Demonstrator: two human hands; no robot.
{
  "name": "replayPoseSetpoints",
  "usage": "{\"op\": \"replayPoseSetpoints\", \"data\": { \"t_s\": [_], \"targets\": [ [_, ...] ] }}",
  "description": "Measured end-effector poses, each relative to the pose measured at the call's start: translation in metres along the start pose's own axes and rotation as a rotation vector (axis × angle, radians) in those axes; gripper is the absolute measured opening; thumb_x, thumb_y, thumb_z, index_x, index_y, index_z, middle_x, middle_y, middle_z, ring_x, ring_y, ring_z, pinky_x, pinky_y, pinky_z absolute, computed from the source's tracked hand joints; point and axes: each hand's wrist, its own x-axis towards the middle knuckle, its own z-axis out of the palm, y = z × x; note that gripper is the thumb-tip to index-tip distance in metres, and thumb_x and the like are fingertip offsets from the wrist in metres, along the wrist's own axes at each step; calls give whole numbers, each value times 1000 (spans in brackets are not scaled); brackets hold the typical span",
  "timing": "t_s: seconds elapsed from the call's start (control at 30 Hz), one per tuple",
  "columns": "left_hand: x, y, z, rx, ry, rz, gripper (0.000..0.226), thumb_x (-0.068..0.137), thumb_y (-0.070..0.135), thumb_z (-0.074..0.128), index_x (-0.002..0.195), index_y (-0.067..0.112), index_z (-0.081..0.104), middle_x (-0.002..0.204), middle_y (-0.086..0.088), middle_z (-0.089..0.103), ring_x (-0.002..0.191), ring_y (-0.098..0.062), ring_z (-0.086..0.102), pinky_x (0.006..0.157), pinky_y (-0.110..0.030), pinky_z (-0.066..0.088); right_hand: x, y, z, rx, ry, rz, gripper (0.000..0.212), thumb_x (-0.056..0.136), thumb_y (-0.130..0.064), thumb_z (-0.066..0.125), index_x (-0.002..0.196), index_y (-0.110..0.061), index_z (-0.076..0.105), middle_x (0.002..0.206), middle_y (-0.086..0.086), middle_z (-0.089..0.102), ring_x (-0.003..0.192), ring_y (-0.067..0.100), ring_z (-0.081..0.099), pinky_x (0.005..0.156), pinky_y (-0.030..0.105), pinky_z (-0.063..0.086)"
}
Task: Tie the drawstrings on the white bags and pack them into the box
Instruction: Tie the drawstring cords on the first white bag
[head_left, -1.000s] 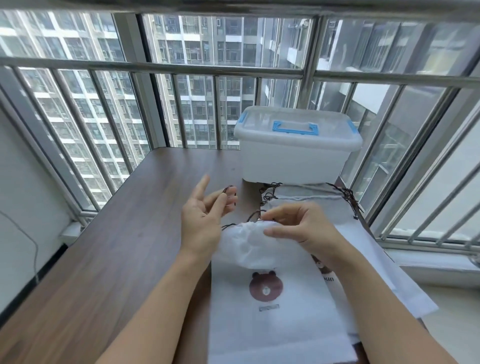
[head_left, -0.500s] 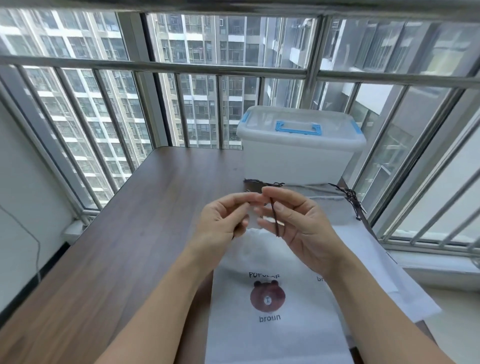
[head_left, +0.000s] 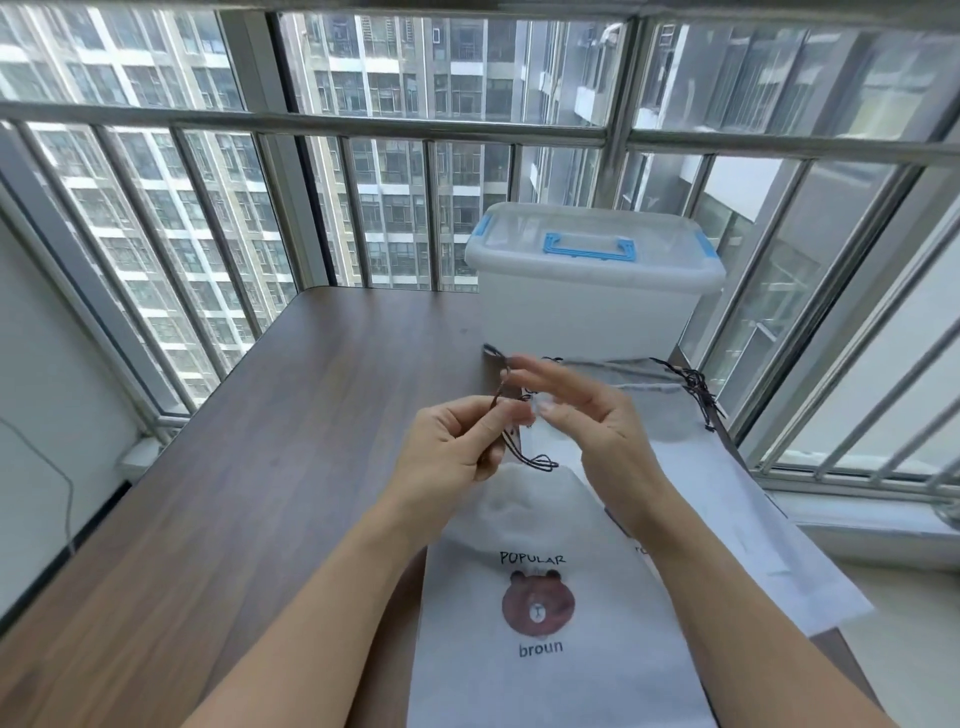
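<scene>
A white drawstring bag (head_left: 540, 670) with a brown bear print lies on the table in front of me, its neck gathered up. My left hand (head_left: 449, 449) pinches the dark drawstring (head_left: 524, 457), whose loop hangs down between my hands. My right hand (head_left: 597, 431) is at the bag's gathered neck with its fingers blurred; its thumb and a finger seem to pinch the cord or fabric there. More white bags (head_left: 737, 499) lie stacked to the right, their dark strings (head_left: 696, 389) at the far end. The white plastic box (head_left: 587, 317) stands behind, lid on.
The brown wooden table (head_left: 260, 467) stretches to the left and the far side. Window bars (head_left: 363, 124) surround it at the back and right. The box lid has a blue handle (head_left: 589, 247) and blue side clips. A wall with a thin cable stands at the left.
My hands came together at the bag's neck, then drew slightly apart. The cord now loops down between them, and the bag's print reads upright.
</scene>
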Motion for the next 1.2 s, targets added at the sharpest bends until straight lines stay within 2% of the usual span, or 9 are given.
{"op": "replayPoseSetpoints", "data": {
  "t_s": [0.07, 0.17, 0.3, 0.43, 0.53, 0.73, 0.87, 1.03, 1.2],
  "targets": [
    [1, 1, -1, -83, -12, -40, 22, 84, 29, 65, 89, 13, 79, 82, -7, 71, 53, -9, 42, 49, -19, 30, 5, 6, -6, -55, 62, 15, 50, 88, -21, 61, 135, -38, 58, 121, -5, 72, 99, 16, 64, 94, 33, 50],
    [4, 1, -5, -165, -36, -75, 21, 84, 26, 63, 89, 13, 78, 93, -10, 74, 53, -8, 44, 47, -17, 34, 8, 16, -10, -158, 6, 70, 32, 92, -31, 65, 124, -34, 66, 111, -7, 75, 103, 19, 66, 95, 43, 51],
    [5, 1, -7, -204, -50, -95, 21, 85, 25, 61, 90, 14, 78, 94, -12, 75, 52, -8, 47, 45, -15, 36, 5, 16, -8, -78, -41, 120, 27, 104, -16, 52, 126, -12, 68, 89, -23, 71, 80, -6, 59, 73, 12, 44],
    [5, 1, -8, -212, -92, -97, 23, 88, 23, 58, 92, 15, 79, 94, -10, 76, 53, -8, 49, 45, -15, 34, 6, 18, -3, -41, -70, 210, 31, 106, -27, 44, 115, -22, 74, 94, -12, 70, 74, 7, 48, 69, 16, 40],
    [5, -1, -7, -209, -92, -110, 22, 86, 21, 58, 96, 9, 73, 88, -13, 73, 53, -8, 52, 45, -16, 36, 6, 21, -1, 44, -84, 260, 28, 105, -22, 49, 100, -16, 76, 80, -2, 62, 65, 7, 45, 67, 19, 41],
    [6, 0, -7, -148, -27, -106, 27, 84, 15, 65, 109, 4, 64, 83, -15, 74, 53, -10, 55, 46, -16, 41, 6, 19, 1, 25, -48, 296, 28, 101, -24, 56, 78, -14, 69, 67, -10, 60, 62, 4, 45, 62, 15, 38],
    [6, 0, -8, -125, 3, -149, 18, 88, 3, 65, 106, 2, 65, 77, -9, 73, 57, -11, 63, 47, -15, 44, 10, 13, -3, 246, 131, 361, 27, 101, -25, 57, 76, -14, 61, 73, -9, 65, 77, 10, 55, 67, 22, 41],
    [4, 1, -9, -129, 7, -149, 17, 79, 2, 70, 95, 7, 71, 85, -10, 76, 70, -13, 74, 53, -15, 53, 4, 5, -3, 496, 85, 417, 21, 93, -28, 60, 80, -11, 62, 102, 9, 71, 97, 20, 67, 91, 34, 48],
    [9, -2, -12, -227, 137, -118, 14, 87, -4, 65, 98, 3, 70, 93, -14, 76, 78, -17, 75, 66, -19, 59, -3, 1, -1, 107, -173, 319, 17, 90, -10, 69, 78, -3, 78, 109, -2, 76, 117, 4, 63, 99, 18, 45]
  ]
}}
